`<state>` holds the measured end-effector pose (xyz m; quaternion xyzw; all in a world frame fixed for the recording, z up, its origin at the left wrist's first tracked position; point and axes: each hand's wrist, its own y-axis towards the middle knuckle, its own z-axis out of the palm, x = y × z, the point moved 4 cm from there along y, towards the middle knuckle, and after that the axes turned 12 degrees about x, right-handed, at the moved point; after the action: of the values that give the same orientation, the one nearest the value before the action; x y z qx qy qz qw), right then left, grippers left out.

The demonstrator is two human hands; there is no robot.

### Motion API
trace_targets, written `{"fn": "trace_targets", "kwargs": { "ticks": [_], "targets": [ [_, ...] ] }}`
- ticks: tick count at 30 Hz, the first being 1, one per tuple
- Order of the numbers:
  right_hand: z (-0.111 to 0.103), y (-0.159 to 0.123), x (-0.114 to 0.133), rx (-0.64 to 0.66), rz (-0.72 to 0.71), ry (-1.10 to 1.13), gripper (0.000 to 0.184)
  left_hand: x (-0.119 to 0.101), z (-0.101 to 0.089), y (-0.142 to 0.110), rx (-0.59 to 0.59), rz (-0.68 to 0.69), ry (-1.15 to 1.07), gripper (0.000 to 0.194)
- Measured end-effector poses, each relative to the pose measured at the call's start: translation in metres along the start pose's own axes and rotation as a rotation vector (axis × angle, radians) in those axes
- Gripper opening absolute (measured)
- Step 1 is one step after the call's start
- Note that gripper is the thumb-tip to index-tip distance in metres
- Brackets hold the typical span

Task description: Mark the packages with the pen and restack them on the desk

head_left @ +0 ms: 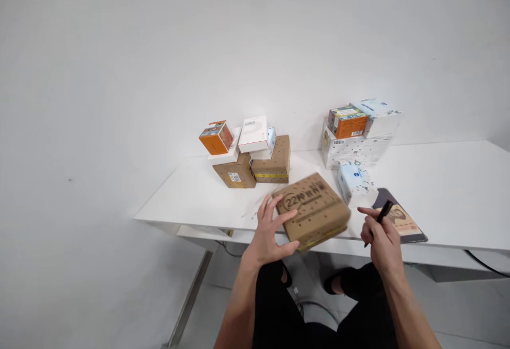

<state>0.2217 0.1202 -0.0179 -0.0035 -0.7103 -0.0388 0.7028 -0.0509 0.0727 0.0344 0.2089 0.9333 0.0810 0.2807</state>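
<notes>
A flat brown cardboard box (pixel 314 208) with black writing on its top lies at the front edge of the white table (pixel 446 189). My left hand (pixel 269 232) rests against the box's left side, fingers spread over its top edge and thumb under its near corner. My right hand (pixel 380 237) hovers just right of the box, fingers curled round a black pen (pixel 380 216). A light blue patterned box (pixel 356 182) stands just behind the brown one.
Behind on the left, two brown boxes (pixel 255 171) carry an orange box (pixel 217 137) and white boxes (pixel 254 134). At the back right stands a white printed box (pixel 354 150) with an orange box (pixel 348 121) on top. A dark booklet (pixel 400 224) lies beside my right hand.
</notes>
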Motion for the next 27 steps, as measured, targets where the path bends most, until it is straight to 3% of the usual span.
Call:
{"fn": "trace_targets", "kwargs": {
  "ticks": [2, 5, 8, 10, 14, 16, 22, 27],
  "targets": [
    [0.015, -0.001, 0.005, 0.062, 0.061, 0.105, 0.044, -0.001, 0.013, -0.001, -0.007, -0.099, -0.063, 0.067],
    [0.029, -0.005, 0.001, 0.142, 0.161, 0.109, 0.053, 0.004, 0.036, -0.009, -0.121, -0.224, -0.425, 0.086],
    [0.035, -0.01, -0.005, 0.158, 0.193, 0.085, 0.057, 0.004, 0.05, -0.015, -0.212, -0.266, -0.826, 0.072],
    [0.036, -0.012, -0.005, 0.151, 0.19, 0.1, 0.056, 0.0, 0.049, -0.016, -0.275, -0.276, -0.934, 0.06],
    [0.039, -0.008, 0.0, 0.154, 0.134, 0.136, 0.053, -0.004, 0.041, -0.014, -0.39, -0.158, -0.996, 0.06],
    [0.042, -0.005, -0.004, 0.172, 0.114, 0.158, 0.054, 0.003, 0.046, -0.015, -0.449, -0.133, -0.979, 0.061],
    [0.052, -0.003, -0.044, 0.143, 0.24, 0.214, 0.052, 0.042, 0.091, -0.023, -0.459, -0.375, -0.91, 0.046],
    [0.053, -0.001, -0.067, 0.094, 0.297, 0.341, 0.045, 0.049, 0.101, -0.027, -0.471, -0.418, -0.871, 0.043]
  ]
}}
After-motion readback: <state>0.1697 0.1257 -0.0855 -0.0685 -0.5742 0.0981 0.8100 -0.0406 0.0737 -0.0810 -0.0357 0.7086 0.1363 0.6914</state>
